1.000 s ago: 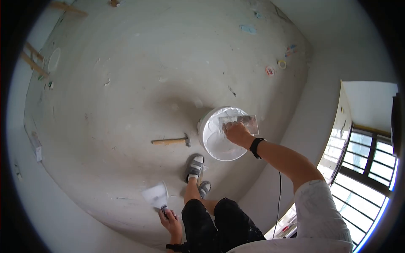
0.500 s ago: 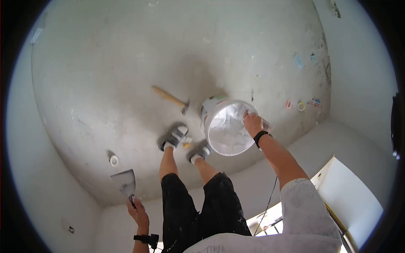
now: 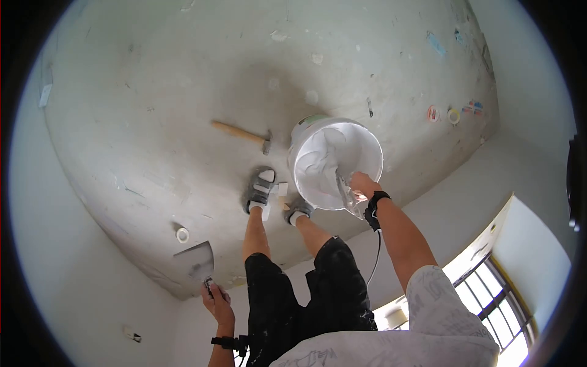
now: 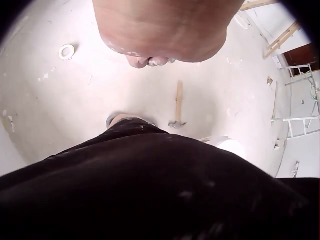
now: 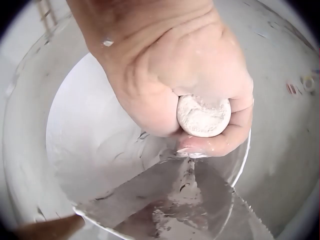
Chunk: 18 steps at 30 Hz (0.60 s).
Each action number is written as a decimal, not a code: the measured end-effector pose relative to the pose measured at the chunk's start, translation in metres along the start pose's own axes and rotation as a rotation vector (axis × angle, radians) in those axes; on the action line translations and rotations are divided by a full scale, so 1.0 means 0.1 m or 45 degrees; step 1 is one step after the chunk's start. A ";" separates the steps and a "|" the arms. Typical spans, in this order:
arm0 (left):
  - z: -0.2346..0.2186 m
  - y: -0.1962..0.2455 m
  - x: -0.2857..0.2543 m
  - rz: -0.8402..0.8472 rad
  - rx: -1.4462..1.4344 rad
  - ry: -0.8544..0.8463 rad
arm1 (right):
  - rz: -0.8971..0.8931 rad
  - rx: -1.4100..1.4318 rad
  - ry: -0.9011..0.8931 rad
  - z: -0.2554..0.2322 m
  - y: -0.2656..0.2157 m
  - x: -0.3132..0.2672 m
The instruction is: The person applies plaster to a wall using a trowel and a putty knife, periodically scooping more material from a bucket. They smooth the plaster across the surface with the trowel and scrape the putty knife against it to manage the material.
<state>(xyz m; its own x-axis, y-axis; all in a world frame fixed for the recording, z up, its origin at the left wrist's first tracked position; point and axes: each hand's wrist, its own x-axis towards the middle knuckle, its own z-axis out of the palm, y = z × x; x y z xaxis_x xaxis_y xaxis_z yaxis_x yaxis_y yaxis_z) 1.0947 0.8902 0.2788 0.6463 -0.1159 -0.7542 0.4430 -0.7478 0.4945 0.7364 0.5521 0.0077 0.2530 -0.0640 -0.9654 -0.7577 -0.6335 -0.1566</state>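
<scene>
My right hand (image 3: 365,185) grips the handle of a plastering trowel (image 3: 346,189) at the near right rim of a white bucket (image 3: 296,147). The trowel's blade is tilted steeply and reaches into the bucket, where white plaster paste (image 3: 324,150) coats the inside. In the right wrist view, curled fingers wrap the round, paste-crusted handle end (image 5: 204,116), and the smeared blade (image 5: 145,200) overlaps the rim. Low at the left, my left hand (image 3: 218,306) holds a wide putty knife (image 3: 197,260) by its handle, blade pointing up and away. That knife is hidden in the left wrist view.
A hammer (image 3: 241,136) lies on the floor left of the bucket. My sandalled feet (image 3: 262,186) stand close to the bucket. A tape roll (image 3: 182,235) lies near the left wall, another (image 3: 453,116) at the right. Ladders (image 4: 300,125) stand farther off.
The head view has swung round. My right hand has moved from over the paste to the near rim, and the trowel has turned from flat to steep. The left hand still holds the putty knife.
</scene>
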 end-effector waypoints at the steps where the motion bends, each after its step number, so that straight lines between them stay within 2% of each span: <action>1: 0.04 0.07 -0.05 0.038 0.020 0.002 | -0.121 0.018 0.028 0.37 0.02 0.24; 2: 0.08 0.17 -0.09 0.030 -0.044 -0.040 | -0.241 0.031 0.061 0.55 0.01 0.37; 3: 0.10 0.26 -0.17 0.023 -0.111 -0.088 | -0.283 0.115 0.114 0.49 -0.14 0.29; 4: 0.13 0.35 -0.24 0.065 -0.100 -0.089 | -0.289 0.132 0.154 0.31 -0.23 0.10; 6: 0.17 0.58 -0.40 0.037 -0.222 -0.201 | -0.405 0.466 0.348 -0.13 -0.37 -0.41; 7: 0.12 0.68 -0.36 0.060 -0.209 -0.215 | -0.420 0.727 0.147 -0.22 -0.25 -0.45; 9: 0.06 0.90 -0.36 0.081 -0.036 -0.415 | -0.331 1.242 -0.249 -0.42 -0.01 -0.56; 10: 0.02 1.06 -0.37 0.114 -0.022 -0.420 | -0.197 1.467 -0.366 -0.80 -0.02 -1.06; 12: -0.08 1.36 -0.51 0.160 0.476 -0.774 | -0.191 1.742 -0.434 -0.75 0.10 -1.42; 13: -0.08 1.47 -0.54 0.206 0.486 -0.800 | -0.230 1.899 -0.421 -0.65 0.13 -1.58; 15: -0.05 1.57 -0.50 0.110 0.455 -0.980 | -0.214 1.964 -0.212 -0.65 0.01 -2.23; 16: 0.00 1.62 -0.53 0.077 0.439 -1.066 | -0.217 2.056 0.008 -0.56 -0.11 -2.57; 17: 0.07 1.70 -0.59 0.099 0.482 -1.083 | -0.313 1.495 0.433 -0.31 -0.18 -2.61; 18: 0.15 1.76 -0.63 0.166 0.483 -1.113 | -0.336 1.748 0.404 -0.17 -0.27 -2.78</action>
<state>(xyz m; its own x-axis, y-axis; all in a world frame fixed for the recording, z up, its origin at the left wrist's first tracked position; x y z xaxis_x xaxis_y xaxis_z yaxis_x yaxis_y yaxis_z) 1.1226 0.7559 0.4063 -0.0834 -0.5446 -0.8346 0.0709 -0.8386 0.5401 0.6971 0.5740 0.2836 0.4576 -0.3459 -0.8191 -0.5930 0.5676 -0.5710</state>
